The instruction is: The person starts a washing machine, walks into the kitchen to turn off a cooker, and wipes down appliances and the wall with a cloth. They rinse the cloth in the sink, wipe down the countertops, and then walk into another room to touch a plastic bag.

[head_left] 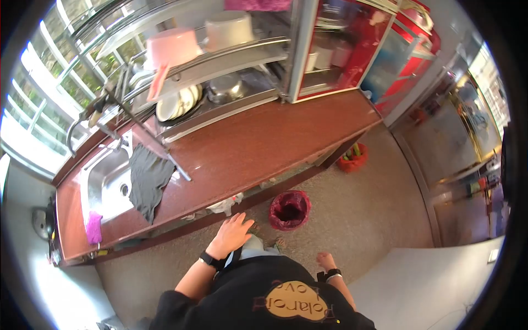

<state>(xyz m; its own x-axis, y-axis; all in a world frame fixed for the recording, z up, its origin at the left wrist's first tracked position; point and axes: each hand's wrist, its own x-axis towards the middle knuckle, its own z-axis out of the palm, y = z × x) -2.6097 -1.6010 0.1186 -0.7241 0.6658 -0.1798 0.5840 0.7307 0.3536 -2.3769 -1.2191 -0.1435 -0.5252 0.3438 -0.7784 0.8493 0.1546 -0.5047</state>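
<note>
My left hand [231,235] is held in front of my body, fingers apart, with nothing in it. It is nearest to the counter's front edge and a white plastic bag [225,204] below that edge. My right hand [325,260] hangs low at my right side, its fingers curled in and no object showing in them. Both wrists wear dark bands. On the floor ahead, between and beyond the hands, stands a bin [290,210] lined with a dark pink bag. Neither hand touches anything that I can see.
A reddish-brown counter [236,140] runs across, with a steel sink [91,190] at its left. A dark grey cloth [149,179] drapes over the sink's edge; a pink cloth [94,226] lies nearby. Dish rack [220,118], red cabinet [352,55] and red basket [352,159] stand farther off.
</note>
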